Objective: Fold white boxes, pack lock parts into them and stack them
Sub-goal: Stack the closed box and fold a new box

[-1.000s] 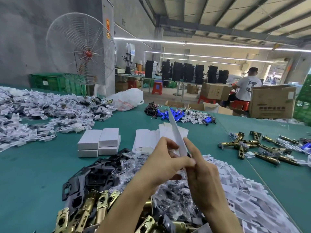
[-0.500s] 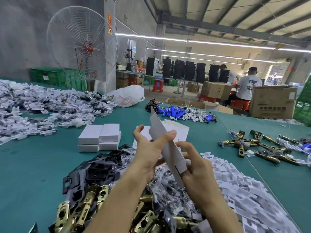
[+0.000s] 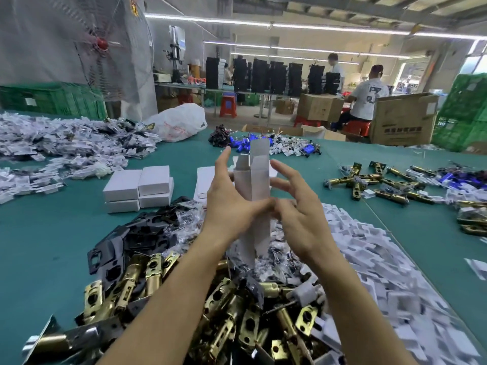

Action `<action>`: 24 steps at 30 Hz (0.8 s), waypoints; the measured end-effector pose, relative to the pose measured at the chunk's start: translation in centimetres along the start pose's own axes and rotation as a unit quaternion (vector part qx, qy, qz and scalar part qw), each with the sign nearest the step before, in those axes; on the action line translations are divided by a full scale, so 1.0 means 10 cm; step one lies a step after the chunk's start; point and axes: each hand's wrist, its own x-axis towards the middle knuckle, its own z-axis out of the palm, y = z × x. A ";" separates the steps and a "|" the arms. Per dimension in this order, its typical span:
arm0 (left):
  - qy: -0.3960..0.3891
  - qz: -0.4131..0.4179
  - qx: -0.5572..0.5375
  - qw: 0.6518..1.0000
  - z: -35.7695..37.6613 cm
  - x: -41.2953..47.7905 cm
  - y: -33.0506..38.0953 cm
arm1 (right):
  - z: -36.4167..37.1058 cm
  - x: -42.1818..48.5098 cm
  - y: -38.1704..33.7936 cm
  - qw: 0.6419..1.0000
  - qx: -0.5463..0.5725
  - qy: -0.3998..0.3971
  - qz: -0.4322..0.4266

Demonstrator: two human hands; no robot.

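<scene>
Here, left hand (image 3: 232,198) pinches upright half-opened white box (image 3: 253,180) above counter (image 3: 39,246) middle; right hand (image 3: 299,209), fingers spread, touches its right side. Brass latches (image 3: 147,272) heaped at counter's near edge; closed boxes (image 3: 137,188) stacked toward left edge.

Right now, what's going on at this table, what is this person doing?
A person is folding a white box, held upright above a heap of brass latches, its top flaps still standing open. The left hand grips it, fingers behind and thumb in front. The right hand is beside it with fingers spread, and blur hides whether it pinches. A small stack of closed boxes sits on the green table to the left, with flat blanks behind the hands.
</scene>
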 end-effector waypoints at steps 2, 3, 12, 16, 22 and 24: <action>-0.010 0.019 0.004 1.000 0.02 -0.01 0.01 | 0.00 -0.01 -0.05 0.999 0.021 0.013 -0.043; -0.007 0.028 0.001 1.000 0.02 -0.01 0.02 | 0.00 -0.02 -0.06 0.997 0.012 0.024 -0.065; 0.049 0.126 0.014 0.991 0.04 -0.06 0.08 | 0.13 -0.09 0.00 0.960 -0.116 0.162 -0.196; 0.069 0.163 0.052 0.983 0.05 -0.04 0.05 | 0.17 -0.08 0.00 0.971 -0.137 0.139 -0.138; 0.062 0.193 0.119 0.972 0.01 0.00 0.01 | 0.15 -0.06 -0.09 0.984 -0.133 0.072 -0.094; 0.059 0.189 0.152 0.968 0.03 -0.02 0.03 | 0.15 -0.07 -0.13 0.983 -0.146 0.072 -0.090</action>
